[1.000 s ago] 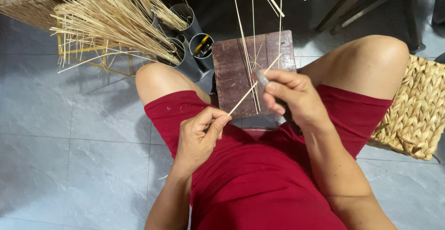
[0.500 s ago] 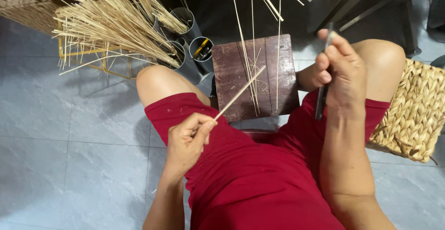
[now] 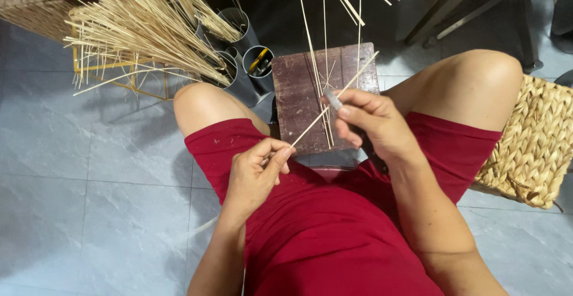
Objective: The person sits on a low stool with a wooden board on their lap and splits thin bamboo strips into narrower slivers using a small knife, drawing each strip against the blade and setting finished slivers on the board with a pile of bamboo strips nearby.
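Observation:
My left hand [image 3: 255,172] pinches the near end of a thin pale bamboo stick [image 3: 352,81], which slants up and to the right over a dark wooden block [image 3: 304,81]. My right hand [image 3: 367,120] grips a small knife [image 3: 333,99] with its blade against the middle of the stick. Both hands hover above my lap in red shorts [image 3: 334,230]. Several more thin sticks [image 3: 319,39] stand upright across the block.
A large bundle of pale sticks [image 3: 143,27] fans out at the upper left beside grey tubes [image 3: 250,63] holding tools. A woven seat [image 3: 537,141] is at my right. Grey tiles [image 3: 89,182] cover the floor at left.
My right hand, raised to the right with the knife half a second ago, has come back down to the stick. My left hand has kept its hold on the stick's near end.

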Available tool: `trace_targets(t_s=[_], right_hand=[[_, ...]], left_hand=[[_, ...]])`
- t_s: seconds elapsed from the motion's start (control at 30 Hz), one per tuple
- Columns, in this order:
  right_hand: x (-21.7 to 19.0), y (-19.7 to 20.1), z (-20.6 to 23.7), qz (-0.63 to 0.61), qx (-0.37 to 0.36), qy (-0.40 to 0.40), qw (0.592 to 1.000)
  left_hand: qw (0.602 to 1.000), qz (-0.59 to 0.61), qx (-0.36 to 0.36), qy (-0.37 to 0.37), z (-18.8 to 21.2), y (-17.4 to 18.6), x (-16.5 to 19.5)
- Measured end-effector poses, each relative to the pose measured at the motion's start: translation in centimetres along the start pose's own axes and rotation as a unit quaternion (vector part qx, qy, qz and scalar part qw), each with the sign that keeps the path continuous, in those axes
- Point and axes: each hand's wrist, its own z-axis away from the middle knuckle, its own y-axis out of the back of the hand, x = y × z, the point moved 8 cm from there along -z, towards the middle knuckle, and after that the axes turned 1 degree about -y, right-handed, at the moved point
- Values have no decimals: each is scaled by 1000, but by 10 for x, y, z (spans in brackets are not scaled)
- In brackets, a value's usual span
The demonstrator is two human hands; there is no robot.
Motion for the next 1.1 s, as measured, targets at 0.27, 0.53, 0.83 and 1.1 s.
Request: trace_targets(t_s=[0.27, 0.53, 0.83, 1.1], right_hand=[[17, -17, -3, 43, -20, -26, 999], [-4, 31, 5, -8, 97, 7, 995], [-43, 77, 14, -39, 195, 101, 975], [35, -29, -4, 73, -57, -61, 994]], left_hand=[[999, 12, 9, -42, 2, 2, 1], [999, -8, 2, -39, 11, 14, -3], [1000, 2, 20, -12, 11, 28, -14], [998, 29, -2, -49, -7, -4, 0]])
